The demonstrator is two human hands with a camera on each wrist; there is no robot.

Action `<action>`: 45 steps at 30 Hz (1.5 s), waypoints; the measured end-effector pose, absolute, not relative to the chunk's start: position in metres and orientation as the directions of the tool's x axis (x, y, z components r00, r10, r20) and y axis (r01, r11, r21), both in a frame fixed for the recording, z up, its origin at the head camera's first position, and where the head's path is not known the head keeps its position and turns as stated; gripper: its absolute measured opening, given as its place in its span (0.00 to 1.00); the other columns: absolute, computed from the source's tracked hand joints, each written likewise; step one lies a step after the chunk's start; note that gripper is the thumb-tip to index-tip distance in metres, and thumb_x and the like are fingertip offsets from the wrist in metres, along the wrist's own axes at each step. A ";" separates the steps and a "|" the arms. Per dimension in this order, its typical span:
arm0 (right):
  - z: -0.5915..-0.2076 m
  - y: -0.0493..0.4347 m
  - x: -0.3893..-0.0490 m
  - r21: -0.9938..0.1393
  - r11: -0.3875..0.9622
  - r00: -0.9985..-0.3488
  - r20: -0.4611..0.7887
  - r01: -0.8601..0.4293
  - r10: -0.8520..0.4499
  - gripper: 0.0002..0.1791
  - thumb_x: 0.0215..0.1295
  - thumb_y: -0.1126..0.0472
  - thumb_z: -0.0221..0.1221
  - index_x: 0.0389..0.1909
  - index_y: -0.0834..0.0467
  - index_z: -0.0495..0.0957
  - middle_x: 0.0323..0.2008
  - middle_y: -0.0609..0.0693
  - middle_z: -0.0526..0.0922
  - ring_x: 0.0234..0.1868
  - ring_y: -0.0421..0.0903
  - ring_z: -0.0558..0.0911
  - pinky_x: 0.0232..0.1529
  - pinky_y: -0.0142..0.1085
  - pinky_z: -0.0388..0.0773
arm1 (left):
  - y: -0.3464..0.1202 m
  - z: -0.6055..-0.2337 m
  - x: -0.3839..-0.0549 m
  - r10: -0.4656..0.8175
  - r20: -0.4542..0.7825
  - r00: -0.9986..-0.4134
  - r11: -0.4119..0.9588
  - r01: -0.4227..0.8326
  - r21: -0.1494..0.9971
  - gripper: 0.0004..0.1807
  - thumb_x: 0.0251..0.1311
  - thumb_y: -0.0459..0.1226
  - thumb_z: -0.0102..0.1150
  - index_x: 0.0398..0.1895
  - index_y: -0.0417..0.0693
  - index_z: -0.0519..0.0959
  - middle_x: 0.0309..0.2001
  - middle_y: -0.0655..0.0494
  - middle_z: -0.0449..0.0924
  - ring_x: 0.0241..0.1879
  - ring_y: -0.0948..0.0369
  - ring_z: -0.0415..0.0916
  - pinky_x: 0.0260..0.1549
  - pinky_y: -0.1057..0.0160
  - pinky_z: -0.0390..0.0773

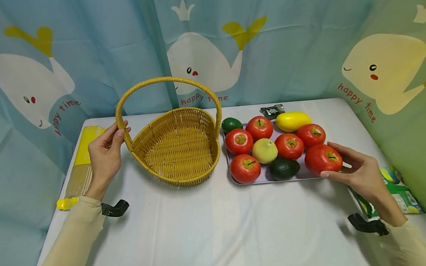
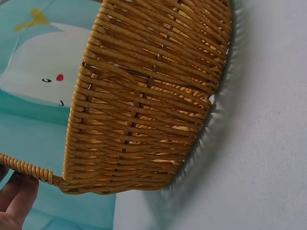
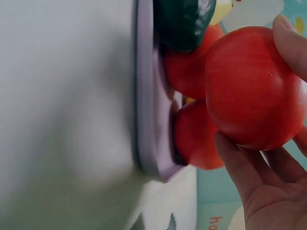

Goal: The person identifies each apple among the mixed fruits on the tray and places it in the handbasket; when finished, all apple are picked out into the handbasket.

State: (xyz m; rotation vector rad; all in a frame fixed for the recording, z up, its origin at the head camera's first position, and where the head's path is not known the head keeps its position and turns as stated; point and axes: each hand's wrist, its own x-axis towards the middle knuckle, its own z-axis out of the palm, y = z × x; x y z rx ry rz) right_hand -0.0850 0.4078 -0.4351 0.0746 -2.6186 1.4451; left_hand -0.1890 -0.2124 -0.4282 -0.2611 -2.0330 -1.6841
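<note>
My left hand (image 1: 106, 158) pinches the left side of the arched handle (image 1: 164, 80) of a woven basket (image 1: 150, 175), which stands on the table with nothing in it. The left wrist view shows the basket's outer weave (image 2: 144, 100) and a few fingertips (image 2: 24, 199) at the handle's base. A red apple (image 1: 323, 159) is in my right hand (image 1: 364, 173), at the front right corner of the shallow tray (image 1: 257, 183). Seen from the right wrist, thumb and fingers grip the apple (image 3: 254, 86) from opposite sides, and it appears raised above the tray's edge (image 3: 146, 120).
The tray holds several more red apples (image 1: 245, 168), an avocado (image 1: 284, 168), a pale yellow-green round fruit (image 1: 264, 151), a yellow oval fruit (image 1: 293, 121) and a green fruit (image 1: 231, 124). Behind lies a black wrapper (image 1: 273, 111). Packages lie left (image 1: 89, 145) and right (image 1: 403, 197).
</note>
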 end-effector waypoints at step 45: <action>-0.388 0.290 -0.146 -0.950 0.190 -0.936 0.184 -0.247 -0.299 0.48 0.41 0.83 0.78 0.70 0.65 0.77 0.66 0.47 0.83 0.63 0.44 0.81 0.58 0.30 0.85 | -0.212 -0.430 -0.192 -0.171 0.464 -0.869 0.228 0.423 0.877 0.18 0.79 0.33 0.56 0.65 0.37 0.82 0.57 0.32 0.86 0.48 0.72 0.87 0.50 0.76 0.84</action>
